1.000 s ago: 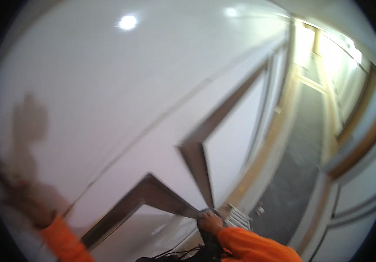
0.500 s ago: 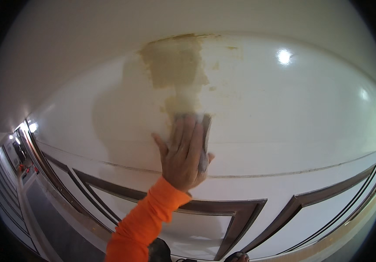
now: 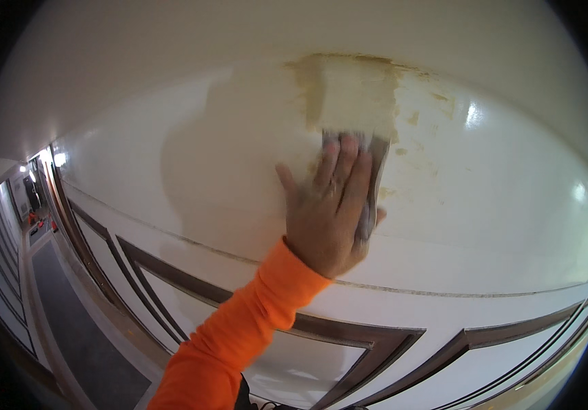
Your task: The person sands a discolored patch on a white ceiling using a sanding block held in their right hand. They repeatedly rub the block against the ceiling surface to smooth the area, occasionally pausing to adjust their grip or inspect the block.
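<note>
No readable text, label, number or sign anywhere.

Plenty of room out right! The white wall (image 3: pixel 485 191) gave a broad, flat lane beside the left hand (image 3: pixel 328 215), and another bare stretch opened past its outstretched finger on the left. Up top, the pale ceiling (image 3: pixel 376 27) capped that run. Underneath the palm, the flat tool (image 3: pixel 377 160) plugged the gap to the wall. Lower down, trouble: the orange sleeve (image 3: pixel 246 335) barred the lower-left approach, and brown mouldings (image 3: pixel 396 339) crossed the way beneath.
</note>
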A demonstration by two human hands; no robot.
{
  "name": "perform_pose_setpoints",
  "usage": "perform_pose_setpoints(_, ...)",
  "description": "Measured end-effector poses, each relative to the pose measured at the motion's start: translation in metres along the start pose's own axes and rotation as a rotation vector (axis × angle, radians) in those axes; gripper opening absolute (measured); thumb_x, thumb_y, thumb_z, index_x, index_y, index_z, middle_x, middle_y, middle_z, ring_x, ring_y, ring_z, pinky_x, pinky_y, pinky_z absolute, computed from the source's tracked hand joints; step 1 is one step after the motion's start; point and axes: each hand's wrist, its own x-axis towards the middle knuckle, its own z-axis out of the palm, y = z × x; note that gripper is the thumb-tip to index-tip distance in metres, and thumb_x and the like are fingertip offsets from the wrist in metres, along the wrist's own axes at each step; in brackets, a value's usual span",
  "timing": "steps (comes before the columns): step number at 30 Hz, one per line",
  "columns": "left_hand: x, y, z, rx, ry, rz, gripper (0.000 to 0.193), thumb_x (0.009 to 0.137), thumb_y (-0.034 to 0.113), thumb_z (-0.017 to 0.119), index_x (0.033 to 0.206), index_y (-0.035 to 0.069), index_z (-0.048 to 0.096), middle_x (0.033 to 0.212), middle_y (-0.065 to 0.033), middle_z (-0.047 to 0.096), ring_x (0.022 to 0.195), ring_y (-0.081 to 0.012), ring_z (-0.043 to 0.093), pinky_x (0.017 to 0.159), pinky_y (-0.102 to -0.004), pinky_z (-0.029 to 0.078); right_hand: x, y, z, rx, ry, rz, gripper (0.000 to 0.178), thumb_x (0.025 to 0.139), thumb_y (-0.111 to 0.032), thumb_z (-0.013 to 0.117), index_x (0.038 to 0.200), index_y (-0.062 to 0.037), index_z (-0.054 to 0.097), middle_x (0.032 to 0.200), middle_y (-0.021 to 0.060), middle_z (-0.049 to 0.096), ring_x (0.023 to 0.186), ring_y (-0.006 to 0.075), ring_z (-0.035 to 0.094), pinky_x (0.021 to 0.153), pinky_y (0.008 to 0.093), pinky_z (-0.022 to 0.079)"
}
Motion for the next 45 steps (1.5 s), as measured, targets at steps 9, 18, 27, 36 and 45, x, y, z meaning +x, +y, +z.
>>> perform_pose_setpoints(9,0.011,-0.014,-0.007,-0.048,0.095,0.052,0.077,0.079,0.027,0.068,0.143,-0.001,0.037,0.152,-0.0222,0.033,0.143,-0.0391,0.025,0.104,-0.0713,-0.014,0.0,-0.017,-0.01,0.075,-0.005,0.122,0.077,0.088,-0.044,0.054,0.15,-0.0084,0.025,0.151,0.0202,0.032,0.136,0.0391,0.036,0.108,0.0472,0.036)
perform_pose_setpoints(18,-0.02,-0.007,-0.012,0.074,-0.069,0.028,0.067,0.082,0.035,0.065,0.135,-0.001,0.048,0.149,-0.0172,0.039,0.141,-0.0336,0.03,0.1,-0.0717,0.014,0.024,0.045,0.053,-0.09,0.125,-0.044,0.077,0.089,-0.045,0.053,0.151,-0.0115,0.022,0.151,0.0195,0.03,0.135,0.0386,0.037,0.108,0.0466,0.036)
perform_pose_setpoints(27,-0.046,-0.003,0.004,-0.057,-0.023,0.039,0.069,0.082,0.027,0.063,0.139,-0.004,0.041,0.153,-0.0236,0.029,0.144,-0.0378,0.022,0.106,-0.0696,-0.011,0.023,0.033,0.039,-0.177,-0.026,0.029,0.071,0.09,-0.046,0.047,0.151,-0.0159,0.026,0.153,0.0154,0.029,0.134,0.0359,0.039,0.108,0.0451,0.037)
perform_pose_setpoints(36,-0.072,0.018,0.02,-0.054,0.034,-0.015,0.069,0.082,0.033,0.064,0.138,-0.002,0.045,0.153,-0.0175,0.032,0.146,-0.033,0.019,0.108,-0.068,-0.011,0.01,0.004,0.017,-0.047,0.035,0.051,0.074,0.084,-0.039,0.055,0.149,-0.0139,0.028,0.147,0.0183,0.038,0.129,0.0394,0.043,0.104,0.0497,0.039)
perform_pose_setpoints(45,-0.081,0.025,0.023,-0.108,-0.029,-0.074,0.065,0.084,0.035,0.061,0.137,0.0,0.047,0.156,-0.0152,0.029,0.147,-0.0306,0.018,0.107,-0.0673,-0.015,0.01,0.012,0.022,-0.003,0.024,0.072,0.077,0.083,-0.04,0.057,0.149,-0.0149,0.026,0.147,0.0192,0.038,0.123,0.0419,0.049,0.099,0.0522,0.043)
